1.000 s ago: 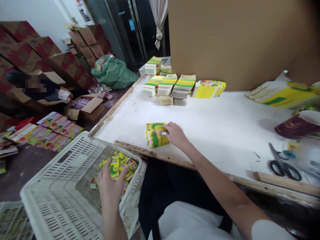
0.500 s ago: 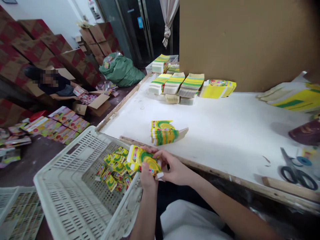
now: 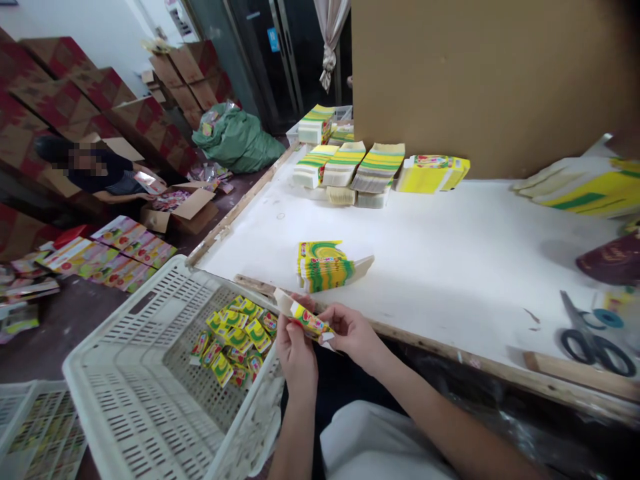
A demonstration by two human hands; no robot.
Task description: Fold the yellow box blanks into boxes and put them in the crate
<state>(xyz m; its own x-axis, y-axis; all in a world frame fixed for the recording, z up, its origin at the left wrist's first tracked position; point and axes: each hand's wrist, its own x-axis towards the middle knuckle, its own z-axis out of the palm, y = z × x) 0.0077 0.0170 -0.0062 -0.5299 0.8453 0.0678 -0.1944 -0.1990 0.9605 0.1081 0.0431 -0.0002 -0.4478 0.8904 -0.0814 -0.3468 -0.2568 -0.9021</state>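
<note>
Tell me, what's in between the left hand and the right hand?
A yellow carton, held by the left hand and the right hand; the head view shows it.

Cup (image 3: 609,259) cut off by right edge; carton (image 3: 311,320) partly hidden behind left fingers (image 3: 296,337).

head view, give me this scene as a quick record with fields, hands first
left hand: left hand grips one end of a yellow carton
right hand: right hand holds its other end
carton state: pale flap sticking out at the left end
basket: white basket, small yellow packs inside
table: white table with a carton stack near its front edge; scissors and dark cup at right
background: another person beside an open box
</note>
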